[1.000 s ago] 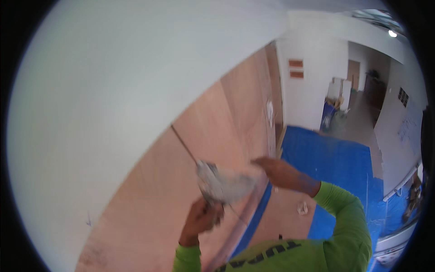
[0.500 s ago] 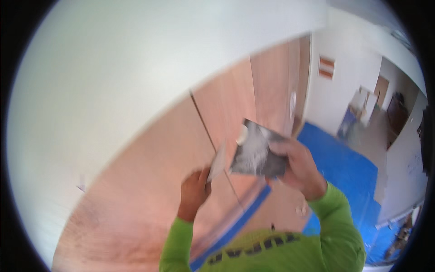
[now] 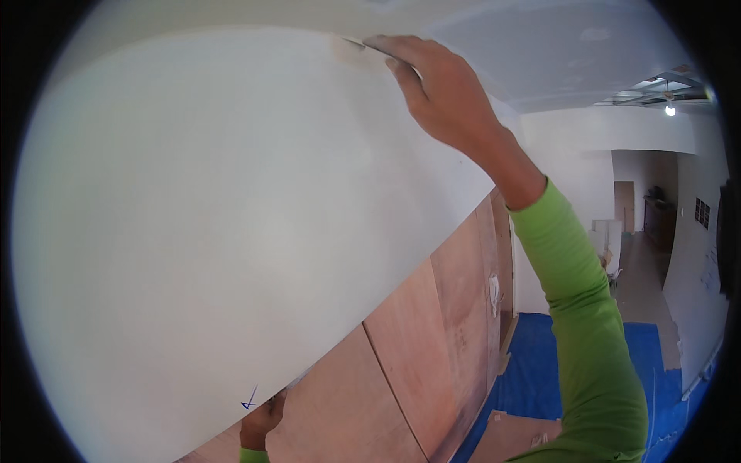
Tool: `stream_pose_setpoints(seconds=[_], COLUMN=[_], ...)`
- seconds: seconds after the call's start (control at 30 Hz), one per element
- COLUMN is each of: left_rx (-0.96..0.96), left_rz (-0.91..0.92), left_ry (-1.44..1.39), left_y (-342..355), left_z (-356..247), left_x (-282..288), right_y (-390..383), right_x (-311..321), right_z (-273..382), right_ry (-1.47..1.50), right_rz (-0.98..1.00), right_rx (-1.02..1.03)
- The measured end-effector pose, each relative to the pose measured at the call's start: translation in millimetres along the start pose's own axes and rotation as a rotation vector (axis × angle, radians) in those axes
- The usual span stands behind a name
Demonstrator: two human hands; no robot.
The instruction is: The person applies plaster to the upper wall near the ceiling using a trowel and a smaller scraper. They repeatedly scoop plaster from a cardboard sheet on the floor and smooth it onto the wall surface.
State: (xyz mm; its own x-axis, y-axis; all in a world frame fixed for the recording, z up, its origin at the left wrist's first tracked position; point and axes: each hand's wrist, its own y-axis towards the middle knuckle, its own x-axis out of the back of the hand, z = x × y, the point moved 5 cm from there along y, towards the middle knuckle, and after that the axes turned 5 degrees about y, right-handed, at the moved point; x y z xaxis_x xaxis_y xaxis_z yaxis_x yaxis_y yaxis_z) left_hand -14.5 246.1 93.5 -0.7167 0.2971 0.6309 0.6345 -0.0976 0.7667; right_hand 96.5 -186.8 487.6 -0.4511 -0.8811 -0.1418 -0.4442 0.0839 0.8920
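Observation:
My right hand (image 3: 446,96) is raised high to the top of the white wall (image 3: 231,208), close to the ceiling line. It grips a thin flat putty scraper (image 3: 376,48), seen almost edge-on, its edge at a beige patch (image 3: 347,50) on the wall. Low down, my left hand (image 3: 263,421) is closed beside the lower edge of the white surface. A sliver of a flat plate (image 3: 299,378) shows next to it; the rest is hidden. A blue pen mark (image 3: 248,401) is on the white surface just above that hand.
Reddish wood panels (image 3: 409,339) run below the white wall. Blue sheeting (image 3: 532,363) covers floor at the right, with a cardboard piece (image 3: 513,440) on it. Beyond are a doorway, a dark cabinet (image 3: 658,231) and a lit bulb (image 3: 670,110) under ceiling framing.
My right hand has gone from chest height up to the wall's top with the scraper, which earlier showed pale paste on its blade. My left hand has dropped lower left. The view has tilted up.

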Motion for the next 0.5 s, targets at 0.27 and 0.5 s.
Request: stream_pose_setpoints(seconds=[0.27,0.5], left_rx=[-0.073,-0.086], left_rz=[-0.026,-0.076], left_ry=[0.054,0.137], left_y=[-7.1,-12.7], left_z=[-4.1,-1.5], left_x=[2.7,2.3], right_y=[29.6,41.3], right_x=[-21.3,-23.9], right_z=[-3.5,2.0], right_ry=[-0.128,-0.088], right_rz=[0.051,0.167], right_rx=[0.001,-0.053])
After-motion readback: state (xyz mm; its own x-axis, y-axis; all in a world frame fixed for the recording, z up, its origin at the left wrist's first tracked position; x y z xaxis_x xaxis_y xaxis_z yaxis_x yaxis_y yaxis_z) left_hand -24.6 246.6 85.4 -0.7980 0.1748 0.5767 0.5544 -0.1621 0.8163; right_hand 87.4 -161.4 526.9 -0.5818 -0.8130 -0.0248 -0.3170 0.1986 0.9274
